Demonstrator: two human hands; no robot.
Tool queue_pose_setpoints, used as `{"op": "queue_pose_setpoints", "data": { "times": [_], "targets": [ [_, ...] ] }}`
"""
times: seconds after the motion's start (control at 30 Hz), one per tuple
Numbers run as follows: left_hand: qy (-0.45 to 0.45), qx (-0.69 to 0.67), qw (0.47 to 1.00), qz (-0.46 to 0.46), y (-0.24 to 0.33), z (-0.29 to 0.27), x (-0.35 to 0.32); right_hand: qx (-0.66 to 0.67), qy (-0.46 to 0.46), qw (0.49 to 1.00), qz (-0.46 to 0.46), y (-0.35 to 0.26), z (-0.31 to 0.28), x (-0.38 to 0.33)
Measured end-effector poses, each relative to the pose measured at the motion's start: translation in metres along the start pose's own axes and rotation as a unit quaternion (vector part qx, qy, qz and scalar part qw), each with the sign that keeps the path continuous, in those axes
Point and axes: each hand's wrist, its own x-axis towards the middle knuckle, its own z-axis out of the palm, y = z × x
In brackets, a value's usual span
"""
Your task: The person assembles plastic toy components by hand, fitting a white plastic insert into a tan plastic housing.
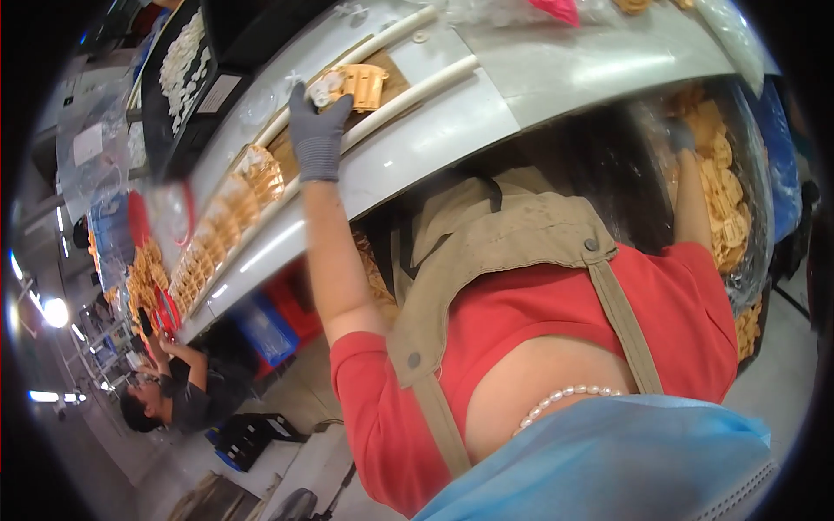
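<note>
Gloves of grey cover both hands. The left hand reaches over the tabletop, thumb and fingers curved around the left end of an orange part, grasping it where round white pieces sit. That orange part lies set in from the near edge, between two white rails, above a brown strip. The rails run slantwise along the tabletop, and a row of similar parts follows them toward the left end.

The right hand is blurred, down past the near edge by the right corner, inside a clear bag filled with orange parts. I cannot tell whether it is clenched, released or grasping one of them.

Toward the far edge, beyond the rails, a black tray carries small white parts. Something pink lies at the far edge, and clear plastic hangs over the right corner. A blue bin and a red bin stand below the near edge. Near the left end, another person in dark clothing reaches toward the tabletop, beside a heap of orange pieces.
</note>
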Motion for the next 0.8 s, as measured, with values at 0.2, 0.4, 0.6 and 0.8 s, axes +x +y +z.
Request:
{"op": "queue_pose_setpoints", "data": {
  "times": [0.2,0.4,0.6,0.8],
  "targets": [
    [-0.014,-0.145,0.987,-0.074,0.011,0.009,0.0,0.283,0.181,0.937,0.095,0.042,-0.011,-0.021],
    [-0.064,-0.46,0.872,-0.155,0.035,0.013,-0.015,0.283,0.189,0.928,0.153,0.062,-0.033,-0.073],
    [-0.088,-0.549,0.8,-0.225,0.045,0.019,-0.038,0.054,-0.117,0.95,0.284,0.055,-0.101,-0.07],
    [-0.13,-0.629,0.72,-0.264,0.056,0.02,-0.058,0.688,-0.016,0.725,0.009,-0.104,-0.177,-0.055]
  ]
}}
